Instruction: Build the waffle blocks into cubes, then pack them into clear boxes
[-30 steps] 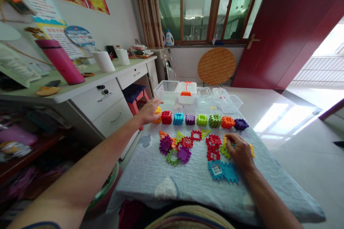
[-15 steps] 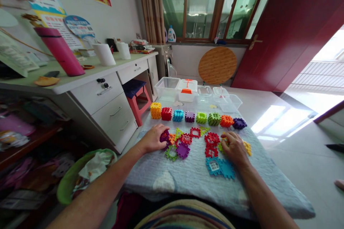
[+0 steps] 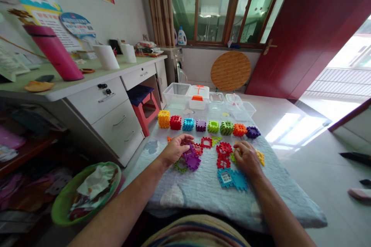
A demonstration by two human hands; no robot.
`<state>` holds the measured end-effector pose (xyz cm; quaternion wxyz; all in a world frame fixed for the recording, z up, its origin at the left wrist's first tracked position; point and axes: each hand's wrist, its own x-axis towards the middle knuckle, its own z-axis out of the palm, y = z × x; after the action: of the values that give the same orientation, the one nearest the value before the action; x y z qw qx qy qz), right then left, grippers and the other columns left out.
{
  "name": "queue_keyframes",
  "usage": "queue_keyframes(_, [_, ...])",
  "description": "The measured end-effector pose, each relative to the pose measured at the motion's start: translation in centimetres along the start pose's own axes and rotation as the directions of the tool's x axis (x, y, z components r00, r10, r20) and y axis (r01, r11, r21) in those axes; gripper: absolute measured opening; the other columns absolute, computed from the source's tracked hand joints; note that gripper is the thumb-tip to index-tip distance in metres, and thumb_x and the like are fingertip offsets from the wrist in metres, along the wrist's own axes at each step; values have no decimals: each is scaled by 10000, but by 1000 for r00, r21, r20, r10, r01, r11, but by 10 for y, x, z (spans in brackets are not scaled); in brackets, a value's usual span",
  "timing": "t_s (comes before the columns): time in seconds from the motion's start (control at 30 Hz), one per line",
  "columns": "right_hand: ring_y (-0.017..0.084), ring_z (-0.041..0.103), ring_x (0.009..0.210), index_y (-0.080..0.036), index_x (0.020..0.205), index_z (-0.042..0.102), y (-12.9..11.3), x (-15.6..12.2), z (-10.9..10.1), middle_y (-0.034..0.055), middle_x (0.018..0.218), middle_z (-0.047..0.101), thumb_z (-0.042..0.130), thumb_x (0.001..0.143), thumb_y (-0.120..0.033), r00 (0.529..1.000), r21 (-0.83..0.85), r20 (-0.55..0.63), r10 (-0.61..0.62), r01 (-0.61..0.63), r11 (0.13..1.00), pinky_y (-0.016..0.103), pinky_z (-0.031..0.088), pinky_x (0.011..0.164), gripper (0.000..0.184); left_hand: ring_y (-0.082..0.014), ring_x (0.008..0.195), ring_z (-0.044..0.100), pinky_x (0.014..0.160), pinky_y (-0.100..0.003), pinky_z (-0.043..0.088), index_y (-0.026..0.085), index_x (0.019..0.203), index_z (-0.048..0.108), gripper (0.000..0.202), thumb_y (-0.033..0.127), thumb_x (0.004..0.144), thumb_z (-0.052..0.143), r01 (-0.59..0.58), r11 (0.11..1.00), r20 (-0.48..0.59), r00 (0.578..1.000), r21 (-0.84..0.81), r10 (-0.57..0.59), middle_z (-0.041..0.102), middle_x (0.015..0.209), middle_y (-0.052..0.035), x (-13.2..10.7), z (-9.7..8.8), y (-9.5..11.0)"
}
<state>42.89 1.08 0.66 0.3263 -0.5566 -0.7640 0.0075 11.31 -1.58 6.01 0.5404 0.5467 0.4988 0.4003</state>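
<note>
My left hand [image 3: 179,149] pinches a purple interlocking tile [image 3: 189,151] between thumb and fingers, above a flat purple tile [image 3: 193,163]. A green tile frame [image 3: 181,166] lies beneath, and red tiles [image 3: 206,142] lie just beyond. My right hand [image 3: 247,158] rests with curled fingers over yellow and green tiles; what its fingertips hold is hidden. A yellow tile [image 3: 261,158] shows past its right side. Left of this hand lie red tiles [image 3: 224,155], with joined blue tiles [image 3: 240,180] nearer to me.
A row of coloured tile cubes [image 3: 200,125] crosses the cloth-covered table [image 3: 197,197]. Behind it stand clear plastic boxes [image 3: 177,96], one with an orange-handled lid [image 3: 198,92]. To the left are a desk [image 3: 110,104], a stool [image 3: 143,102] and a green waste basket [image 3: 58,210].
My left hand has shifted right with the purple tile, from the pile's left side to above the flat purple tile. My right hand stays over the yellow and green tiles. The view has shifted slightly.
</note>
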Motion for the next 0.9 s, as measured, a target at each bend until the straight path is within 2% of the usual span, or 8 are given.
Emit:
queue_keyframes(0.07, [214, 572, 859, -210, 845, 644, 0, 0, 0, 59, 895, 630, 490, 805, -212, 1000, 0, 0, 1, -1, 1000, 360, 444, 833, 159, -172, 1018, 637, 891, -328, 512, 182, 1125, 580, 360, 153, 771, 524, -47, 997, 12, 999, 58, 46, 677, 1089, -70, 4, 11, 1])
queue_keyframes(0.17, [214, 574, 872, -213, 851, 640, 1, 0, 0, 56, 895, 624, 489, 811, -208, 1000, 0, 5, 0, 0, 1000, 352, 441, 839, 156, -190, 1156, 568, 1028, -370, 436, 206, 1125, 586, 352, 153, 789, 497, -176, 939, -55, 978, 295, 201, 633, 1183, -67, 8, 15, 4])
queue_keyframes(0.23, [217, 571, 879, -212, 850, 641, 2, 0, 0, 56, 893, 622, 494, 810, -211, 1000, -5, 8, 1, -1, 1000, 352, 439, 838, 152, -204, 1192, 532, 1079, -389, 384, 204, 1119, 586, 347, 156, 792, 478, -217, 848, -130, 940, 484, 315, 599, 1212, -70, 8, 6, 4])
queue_keyframes(0.3, [217, 568, 871, -212, 851, 644, 2, 0, -1, 55, 887, 622, 497, 806, -212, 1000, -9, 9, 2, -2, 1000, 353, 437, 832, 153, -219, 1145, 549, 1057, -393, 397, 186, 1094, 586, 321, 171, 795, 470, -178, 762, -184, 913, 623, 364, 594, 1167, -82, 4, -9, 1])
queue_keyframes(0.43, [213, 565, 865, -215, 850, 648, 1, 0, -1, 54, 889, 624, 496, 804, -213, 1000, -6, 16, 1, -1, 1000, 352, 433, 828, 159, -240, 971, 603, 913, -380, 468, 175, 990, 596, 231, 237, 777, 532, 23, 617, -212, 949, 787, 234, 615, 1004, -86, -17, -42, -17])
queue_keyframes(0.57, [208, 566, 853, -206, 835, 647, -2, 1, -1, 60, 884, 625, 493, 804, -205, 1000, -5, 19, -4, 4, 1000, 349, 433, 823, 157, -235, 880, 621, 769, -328, 479, 190, 990, 582, 275, 339, 759, 606, 100, 538, -206, 968, 837, 141, 623, 954, -71, -34, -52, -31])
queue_keyframes(0.7, [205, 565, 847, -203, 829, 644, -3, 1, -1, 59, 879, 626, 495, 809, -198, 1000, -15, 13, -9, 9, 1000, 344, 430, 815, 151, -215, 830, 625, 703, -289, 448, 192, 1090, 554, 371, 311, 748, 631, 120, 551, -223, 967, 825, 123, 639, 936, -62, -33, -41, -26])
queue_keyframes(0.9, [198, 564, 825, -202, 824, 637, 0, 1, 1, 51, 870, 627, 498, 801, -183, 1000, -9, 11, -15, 15, 1000, 336, 423, 806, 141, -171, 728, 592, 644, -252, 404, 176, 1069, 542, 402, 214, 689, 668, 109, 667, -202, 977, 737, 64, 619, 796, -1, -25, -32, -14])
